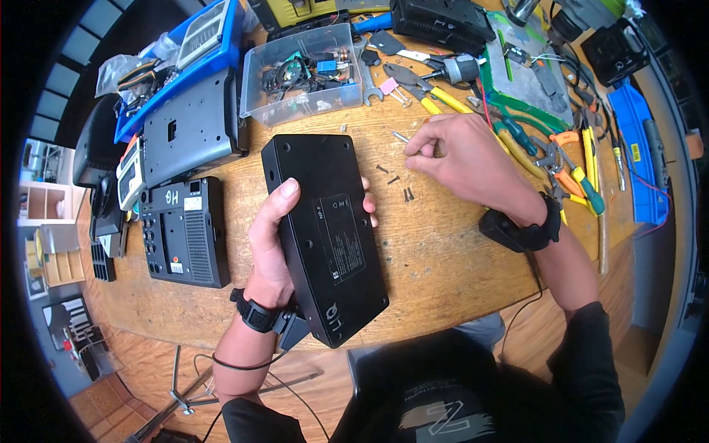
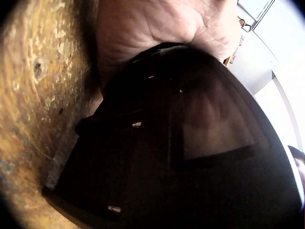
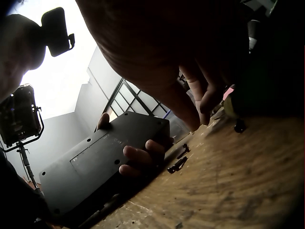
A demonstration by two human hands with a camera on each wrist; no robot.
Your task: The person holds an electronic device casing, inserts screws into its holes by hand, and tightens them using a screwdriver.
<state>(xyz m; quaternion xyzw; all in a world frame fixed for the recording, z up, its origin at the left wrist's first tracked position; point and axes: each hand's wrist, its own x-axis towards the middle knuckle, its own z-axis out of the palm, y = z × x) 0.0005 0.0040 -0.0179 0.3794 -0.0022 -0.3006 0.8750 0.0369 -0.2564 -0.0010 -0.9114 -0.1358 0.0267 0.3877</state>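
My left hand (image 1: pixel 272 240) grips a black rectangular device (image 1: pixel 325 221) by its long sides, thumb on the near face and fingertips showing at the far edge. The device stands tilted over the table's front edge, its face with a printed label, screw holes and white lettering turned up. In the left wrist view its dark side (image 2: pixel 143 162) fills most of the picture. Fingers bent and thumb near the index finger, my right hand (image 1: pixel 458 155) is low over the tabletop beside several dark screws (image 1: pixel 394 179). A short silver rod (image 1: pixel 399 136) shows at its fingertips; I cannot tell whether they hold it.
A second black device (image 1: pixel 185 232) lies at left, below a black panel (image 1: pixel 192 129) and blue bin (image 1: pixel 181 77). Behind stands a clear plastic box (image 1: pixel 303 107) of electronic parts. Pliers (image 1: pixel 421 85) and other tools crowd the right. Cables run from both wrists.
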